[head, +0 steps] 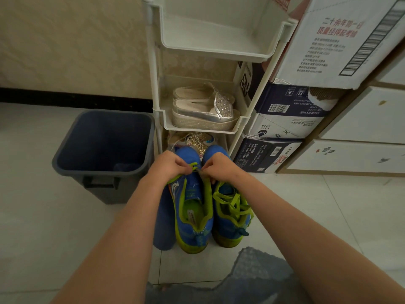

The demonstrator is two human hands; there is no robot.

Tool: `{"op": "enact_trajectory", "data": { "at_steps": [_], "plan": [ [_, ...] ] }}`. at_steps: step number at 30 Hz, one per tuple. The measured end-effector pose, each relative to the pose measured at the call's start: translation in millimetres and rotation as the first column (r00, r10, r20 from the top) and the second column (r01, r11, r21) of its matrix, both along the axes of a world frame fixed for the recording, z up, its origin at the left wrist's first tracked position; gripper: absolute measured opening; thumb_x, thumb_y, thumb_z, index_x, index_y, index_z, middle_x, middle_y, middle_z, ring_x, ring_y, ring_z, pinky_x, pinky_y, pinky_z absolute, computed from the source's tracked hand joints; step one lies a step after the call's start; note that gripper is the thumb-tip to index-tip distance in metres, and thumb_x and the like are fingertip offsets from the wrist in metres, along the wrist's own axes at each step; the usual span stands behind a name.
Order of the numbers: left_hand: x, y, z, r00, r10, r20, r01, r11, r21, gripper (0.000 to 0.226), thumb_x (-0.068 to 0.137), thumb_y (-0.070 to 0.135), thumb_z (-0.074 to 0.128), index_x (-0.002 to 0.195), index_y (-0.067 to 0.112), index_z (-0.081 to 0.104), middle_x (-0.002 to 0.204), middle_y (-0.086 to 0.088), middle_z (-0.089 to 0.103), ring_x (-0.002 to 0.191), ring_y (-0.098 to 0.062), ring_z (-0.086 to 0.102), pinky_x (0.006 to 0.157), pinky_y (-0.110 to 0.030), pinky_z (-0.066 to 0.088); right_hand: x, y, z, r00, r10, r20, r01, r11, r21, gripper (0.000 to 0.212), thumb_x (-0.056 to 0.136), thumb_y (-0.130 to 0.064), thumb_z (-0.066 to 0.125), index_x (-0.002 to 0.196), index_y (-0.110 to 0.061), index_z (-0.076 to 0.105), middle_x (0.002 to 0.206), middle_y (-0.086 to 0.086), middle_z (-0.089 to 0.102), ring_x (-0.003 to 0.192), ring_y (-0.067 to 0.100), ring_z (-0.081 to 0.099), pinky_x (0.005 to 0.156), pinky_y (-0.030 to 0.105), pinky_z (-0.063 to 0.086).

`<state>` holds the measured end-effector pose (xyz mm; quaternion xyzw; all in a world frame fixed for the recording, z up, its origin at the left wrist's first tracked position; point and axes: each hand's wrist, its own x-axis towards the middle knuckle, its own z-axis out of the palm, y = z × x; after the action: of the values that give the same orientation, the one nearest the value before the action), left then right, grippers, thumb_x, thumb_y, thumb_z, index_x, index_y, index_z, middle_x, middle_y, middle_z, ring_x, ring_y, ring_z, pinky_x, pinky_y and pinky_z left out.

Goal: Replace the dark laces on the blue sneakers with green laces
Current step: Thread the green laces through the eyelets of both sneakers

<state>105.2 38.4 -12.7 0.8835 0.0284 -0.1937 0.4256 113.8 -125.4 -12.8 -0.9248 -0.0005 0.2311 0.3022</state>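
Two blue sneakers with lime-green trim stand side by side on the tiled floor, toes toward the shelf. The left sneaker point(192, 207) gapes wide and has a green lace point(195, 167) only near its toe. My left hand point(169, 164) and my right hand point(219, 166) both pinch that lace over the toe end, fingertips almost touching. The right sneaker point(230, 216) carries a green lace point(232, 202) crossed loosely up its front. No dark lace shows.
A dark grey bin point(103, 148) stands to the left of the shoes. Right behind them is a white shelf rack point(197, 126) holding silver platform shoes point(203, 108). Stacked cartons point(285, 119) and white drawers point(361, 132) fill the right. Grey fabric point(252, 277) lies nearest me.
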Motion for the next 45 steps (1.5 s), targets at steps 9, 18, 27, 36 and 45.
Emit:
{"op": "enact_trajectory", "data": {
  "at_steps": [9,18,27,36,45],
  "plan": [
    [-2,-10,-8,0.999,-0.004,0.044,0.0,0.995,0.097,0.013,0.082,0.027,0.073,0.092,0.019,0.077,0.097,-0.001,0.072,0.095,-0.016,0.063,0.091,-0.041,0.05,-2,-10,2,0.995,-0.028,-0.096,0.042,0.988,0.149,0.021,0.088,0.0,0.057,0.105,0.005,0.068,0.079,0.016,0.064,0.049,0.013,0.053,0.048,0.014,0.046],
    [-2,-15,-10,0.997,-0.025,0.071,0.01,0.981,0.193,0.014,0.084,0.031,0.07,0.095,0.024,0.076,0.1,0.0,0.071,0.095,-0.017,0.063,0.085,-0.039,0.052,1,-14,-2,0.993,-0.055,-0.108,0.076,0.976,0.205,0.02,0.086,0.002,0.059,0.104,0.005,0.068,0.103,0.029,0.067,0.046,0.012,0.052,0.046,0.013,0.045],
    [-5,-20,-15,0.996,0.027,0.084,-0.043,0.981,0.188,0.015,0.088,0.031,0.066,0.097,0.023,0.075,0.106,0.001,0.07,0.1,-0.018,0.062,0.084,-0.037,0.05,1,-14,-5,0.992,-0.054,-0.114,0.076,0.976,0.204,0.019,0.086,0.001,0.059,0.102,0.002,0.068,0.085,0.02,0.064,0.048,0.013,0.052,0.05,0.016,0.045],
    [-4,-24,-17,0.993,0.086,0.079,-0.099,0.979,0.179,0.014,0.087,0.028,0.067,0.097,0.021,0.075,0.108,-0.001,0.069,0.102,-0.02,0.061,0.086,-0.038,0.05,0,-14,-5,0.99,-0.08,-0.116,0.104,0.97,0.218,0.019,0.086,0.0,0.059,0.101,0.004,0.069,0.085,0.023,0.066,0.047,0.013,0.052,0.052,0.017,0.046],
    [-6,-32,-20,0.988,0.065,0.14,-0.098,0.966,0.238,0.013,0.085,0.028,0.068,0.095,0.021,0.074,0.104,-0.003,0.069,0.097,-0.022,0.062,0.082,-0.036,0.05,1,-10,-11,0.984,-0.132,-0.116,0.157,0.956,0.247,0.023,0.095,0.004,0.043,0.109,0.008,0.061,0.065,0.008,0.059,0.046,0.01,0.054,0.042,0.014,0.046]
  ]
}}
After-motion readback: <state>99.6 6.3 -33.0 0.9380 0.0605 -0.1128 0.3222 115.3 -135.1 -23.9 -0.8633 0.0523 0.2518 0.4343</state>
